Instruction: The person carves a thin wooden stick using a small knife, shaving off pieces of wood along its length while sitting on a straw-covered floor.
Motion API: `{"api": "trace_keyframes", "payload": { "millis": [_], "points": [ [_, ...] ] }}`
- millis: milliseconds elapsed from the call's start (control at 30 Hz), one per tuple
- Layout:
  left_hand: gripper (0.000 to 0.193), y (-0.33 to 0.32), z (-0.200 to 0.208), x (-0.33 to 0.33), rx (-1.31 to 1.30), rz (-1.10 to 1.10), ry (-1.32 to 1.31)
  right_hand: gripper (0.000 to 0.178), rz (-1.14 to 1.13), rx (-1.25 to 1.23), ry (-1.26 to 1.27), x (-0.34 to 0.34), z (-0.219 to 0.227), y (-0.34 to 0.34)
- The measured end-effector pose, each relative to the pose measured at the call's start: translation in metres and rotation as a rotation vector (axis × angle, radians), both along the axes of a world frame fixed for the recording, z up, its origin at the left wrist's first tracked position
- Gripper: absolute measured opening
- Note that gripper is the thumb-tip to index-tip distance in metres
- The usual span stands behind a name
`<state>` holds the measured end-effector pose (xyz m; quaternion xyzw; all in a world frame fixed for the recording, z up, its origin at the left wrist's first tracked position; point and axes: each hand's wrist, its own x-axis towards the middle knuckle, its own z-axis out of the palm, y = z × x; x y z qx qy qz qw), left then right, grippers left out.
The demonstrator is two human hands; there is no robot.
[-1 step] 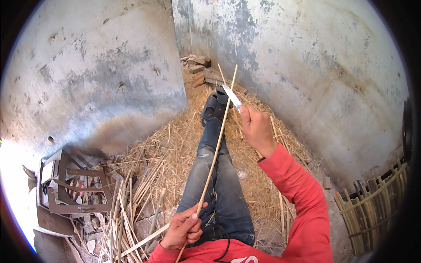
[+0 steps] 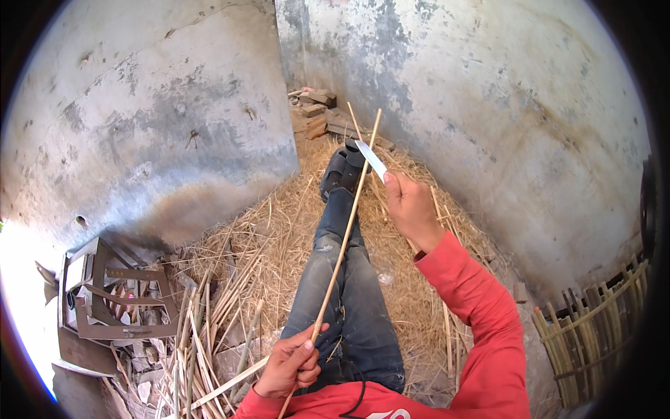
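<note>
My left hand is closed around the lower part of a long, thin pale stick, close to my waist. The stick slants up over my legs, its far end beyond my shoes. In my right hand is a knife with a flat, bright blade; its handle is hidden by my fingers. The blade crosses the stick near its far end and looks to be against it. Another thin stick shows behind the crossing.
Straw-like shavings cover the ground around my outstretched legs. Split sticks lie at the left beside a broken dark frame. A slatted bamboo piece leans at the right. Bricks sit in the corner between stained walls.
My right hand and the knife have shifted slightly down and to the right. The stick's far end has dipped a little the same way. My left hand keeps its grip.
</note>
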<state>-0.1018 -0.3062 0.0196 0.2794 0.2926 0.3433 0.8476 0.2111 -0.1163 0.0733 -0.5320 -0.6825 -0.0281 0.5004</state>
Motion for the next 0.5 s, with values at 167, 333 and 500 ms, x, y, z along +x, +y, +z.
{"api": "trace_keyframes", "payload": {
  "millis": [167, 333, 500],
  "points": [
    [0.045, 0.002, -0.001, 0.004, 0.078, -0.007, 0.082, 0.046, -0.053, -0.077, 0.011, 0.043, 0.018, 0.01],
    [0.045, 0.004, 0.005, 0.002, 0.064, -0.005, 0.035, 0.05, 0.023, -0.135, -0.018, 0.016, 0.017, -0.002],
    [0.045, 0.002, 0.002, 0.001, 0.061, 0.008, 0.068, 0.047, 0.107, -0.121, -0.105, 0.005, 0.026, -0.003]
  ]
}}
